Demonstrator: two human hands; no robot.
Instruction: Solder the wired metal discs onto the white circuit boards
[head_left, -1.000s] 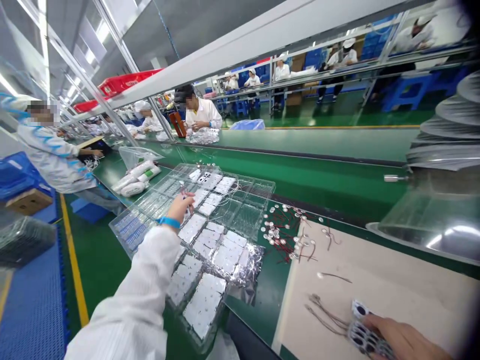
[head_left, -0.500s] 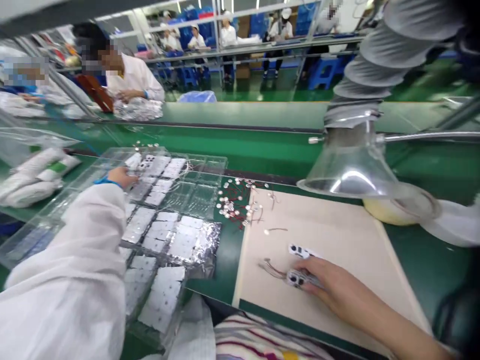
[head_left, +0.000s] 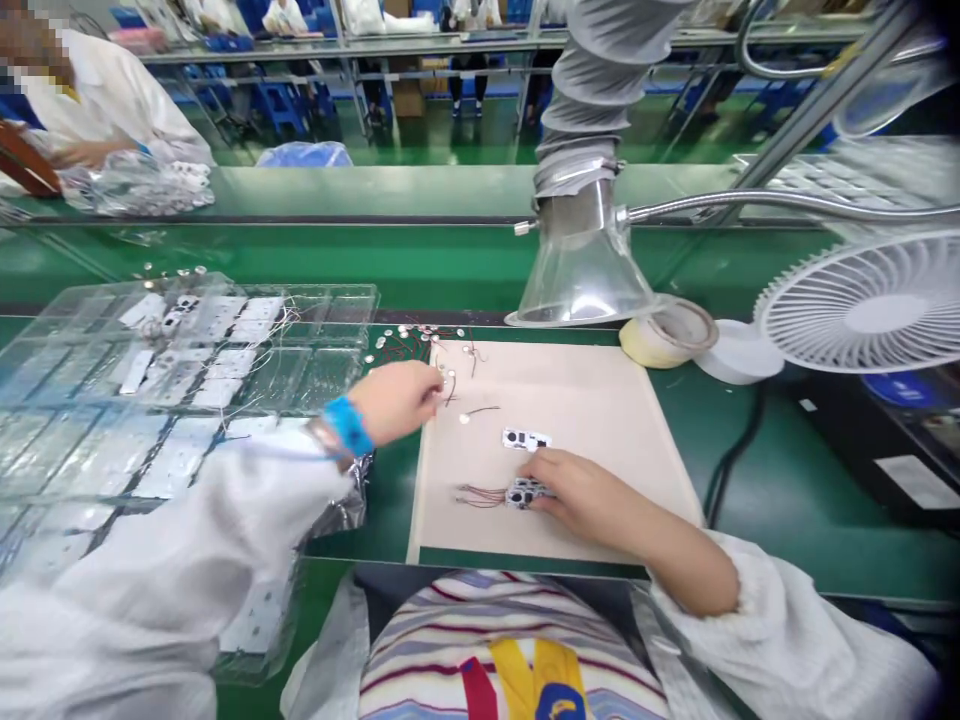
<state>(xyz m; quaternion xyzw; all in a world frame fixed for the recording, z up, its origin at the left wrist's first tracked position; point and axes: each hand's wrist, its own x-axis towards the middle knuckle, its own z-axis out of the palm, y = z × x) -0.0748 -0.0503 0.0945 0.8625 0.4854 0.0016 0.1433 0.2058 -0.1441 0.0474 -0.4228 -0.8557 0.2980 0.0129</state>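
Note:
My right hand (head_left: pixel 581 500) is closed on a small white-and-black module (head_left: pixel 523 492), thumb and fingers on its right end. Thin red and dark wires (head_left: pixel 480 494) trail from its left side over the beige mat (head_left: pixel 600 390). A similar white module (head_left: pixel 526 439) lies just beyond those fingers. My left hand (head_left: pixel 397 400), wearing a blue wristband (head_left: pixel 348 427), is over the mat's left edge with its fingers drawn together. Whatever it pinches is hidden. Small round white discs with wires (head_left: pixel 405 340) lie beyond it, and one wired disc (head_left: pixel 465 418) rests on the mat.
Clear plastic trays (head_left: pixel 330 300) holding white plates cover the left side. A clear fume hood (head_left: pixel 585 270) hangs over the mat's far edge. Tape rolls (head_left: pixel 667 335), a white fan (head_left: pixel 885 310) and a black box (head_left: pixel 885 450) stand right. A co-worker (head_left: pixel 112 100) sits across the bench.
My left hand has left the plastic trays and come right to the wired discs. My right hand keeps hold of the module on the mat. The view has turned right.

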